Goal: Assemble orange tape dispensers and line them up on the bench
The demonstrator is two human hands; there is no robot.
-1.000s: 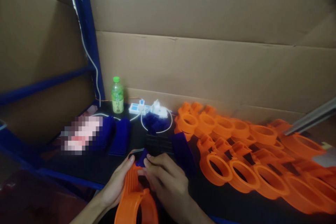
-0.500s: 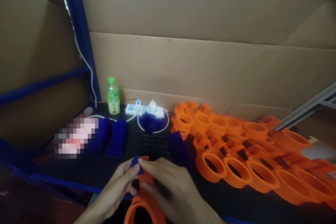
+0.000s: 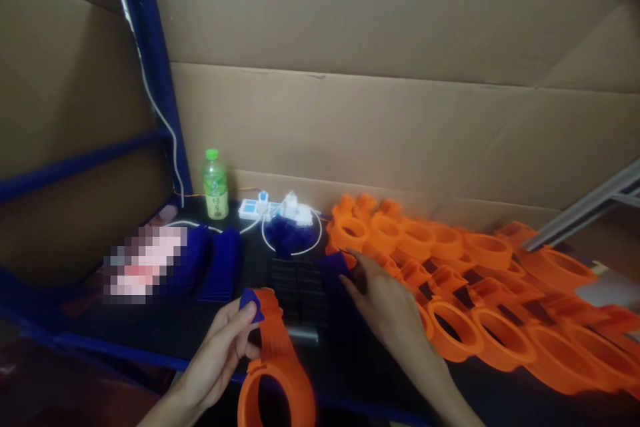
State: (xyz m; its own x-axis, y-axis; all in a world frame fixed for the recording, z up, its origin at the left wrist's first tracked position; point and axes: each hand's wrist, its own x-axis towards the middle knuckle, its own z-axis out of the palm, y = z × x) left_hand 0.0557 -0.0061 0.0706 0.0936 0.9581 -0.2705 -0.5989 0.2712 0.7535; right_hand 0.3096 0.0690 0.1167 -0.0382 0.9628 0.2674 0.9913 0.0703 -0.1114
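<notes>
My left hand (image 3: pixel 220 352) grips an orange ring part (image 3: pixel 276 373) by its ribbed handle, at the bottom centre. A small blue piece (image 3: pixel 251 302) sits on the tip of that handle, under my thumb. My right hand (image 3: pixel 385 300) reaches forward over the black table (image 3: pixel 150 327). Its fingers are stretched out and touch a stack of dark blue pieces (image 3: pixel 334 267) beside a black ribbed block (image 3: pixel 299 287). Nothing is held in the right hand.
Several orange ring parts (image 3: pixel 480 287) lie in rows across the right side. More blue stacks (image 3: pixel 220 263) lie at the left. A green bottle (image 3: pixel 215 185) and a white power strip (image 3: pixel 273 209) stand at the back, before cardboard walls. A blue rack post (image 3: pixel 150 73) rises at the left.
My right hand has let go of the orange part and moved forward to the blue stack. The left hand still holds the orange part, now with the blue piece on its tip.
</notes>
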